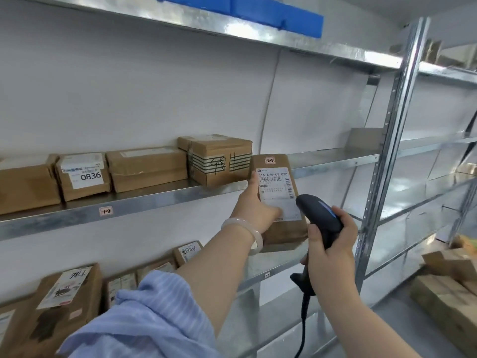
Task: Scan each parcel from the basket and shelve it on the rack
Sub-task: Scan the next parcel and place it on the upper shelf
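One parcel [280,200] in left grip [254,206] (upright)

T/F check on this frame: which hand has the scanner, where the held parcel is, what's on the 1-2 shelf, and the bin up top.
1. The right hand holds the scanner. True.
2. The left hand holds a parcel with its label facing the camera. True.
3. The held parcel already rests flat on the middle shelf. False: it is held upright in front of the shelf edge.
4. The 0836 box stands on the bottom shelf. False: it is on the middle shelf.
5. A blue bin sits on the top shelf. True.
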Demonstrator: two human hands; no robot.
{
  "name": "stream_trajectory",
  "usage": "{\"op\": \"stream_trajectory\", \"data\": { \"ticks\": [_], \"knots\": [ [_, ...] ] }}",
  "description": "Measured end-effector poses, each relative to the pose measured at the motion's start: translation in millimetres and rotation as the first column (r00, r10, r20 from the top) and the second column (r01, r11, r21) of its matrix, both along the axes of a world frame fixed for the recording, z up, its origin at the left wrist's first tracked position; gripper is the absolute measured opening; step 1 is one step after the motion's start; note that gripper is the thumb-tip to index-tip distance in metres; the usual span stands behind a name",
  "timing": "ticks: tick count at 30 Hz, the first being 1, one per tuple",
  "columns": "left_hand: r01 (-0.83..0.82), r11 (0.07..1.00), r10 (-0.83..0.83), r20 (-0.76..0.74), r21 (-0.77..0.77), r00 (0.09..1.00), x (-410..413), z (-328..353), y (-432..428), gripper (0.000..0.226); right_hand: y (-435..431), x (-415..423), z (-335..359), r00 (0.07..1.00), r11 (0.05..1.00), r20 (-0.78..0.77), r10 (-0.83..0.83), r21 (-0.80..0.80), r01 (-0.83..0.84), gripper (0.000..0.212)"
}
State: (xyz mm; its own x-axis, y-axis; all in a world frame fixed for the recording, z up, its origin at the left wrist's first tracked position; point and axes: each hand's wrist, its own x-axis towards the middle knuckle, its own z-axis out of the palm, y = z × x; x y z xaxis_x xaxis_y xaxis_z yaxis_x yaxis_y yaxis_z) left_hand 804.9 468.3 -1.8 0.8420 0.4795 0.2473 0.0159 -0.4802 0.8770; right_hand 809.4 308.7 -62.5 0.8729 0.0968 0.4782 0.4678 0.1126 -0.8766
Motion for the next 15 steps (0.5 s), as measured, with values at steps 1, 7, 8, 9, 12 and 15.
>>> {"op": "stream_trajectory", "data": {
  "ticks": [1,7,8,9,12,15],
  "knots": [
    [-0.006,1.000,0.006,0.021,0.031,1.000,6.0,5.2,-0.6,0.103,0.0,5.3,4.9,1.000,1.000,0.021,-0.002,0.011,0.001,0.048],
    [-0.027,0.991,0.016,0.084,0.129,0.996,45.2,31.9,-8.4,0.104,-0.5,44.2,21.4,0.997,0.995,0.078,0.007,0.094,-0.015,0.048],
    [-0.037,0.990,0.026,0.085,0.134,0.996,52.8,36.6,-8.4,0.103,-0.7,53.3,25.7,0.996,0.995,0.084,0.014,0.097,-0.022,0.049],
    [-0.050,0.990,0.039,0.087,0.134,0.995,60.7,40.7,-7.7,0.103,-0.6,63.2,30.9,0.996,0.995,0.089,0.022,0.097,-0.030,0.050],
    [-0.103,0.986,0.090,0.094,0.135,0.991,84.6,52.8,-2.9,0.101,2.1,95.9,47.3,0.993,0.993,0.100,0.058,0.099,-0.068,0.045],
    [-0.180,0.979,0.170,0.102,0.096,0.980,103.5,64.6,6.5,0.098,11.6,129.8,65.3,0.988,0.987,0.098,0.116,0.102,-0.126,0.042]
  ]
}}
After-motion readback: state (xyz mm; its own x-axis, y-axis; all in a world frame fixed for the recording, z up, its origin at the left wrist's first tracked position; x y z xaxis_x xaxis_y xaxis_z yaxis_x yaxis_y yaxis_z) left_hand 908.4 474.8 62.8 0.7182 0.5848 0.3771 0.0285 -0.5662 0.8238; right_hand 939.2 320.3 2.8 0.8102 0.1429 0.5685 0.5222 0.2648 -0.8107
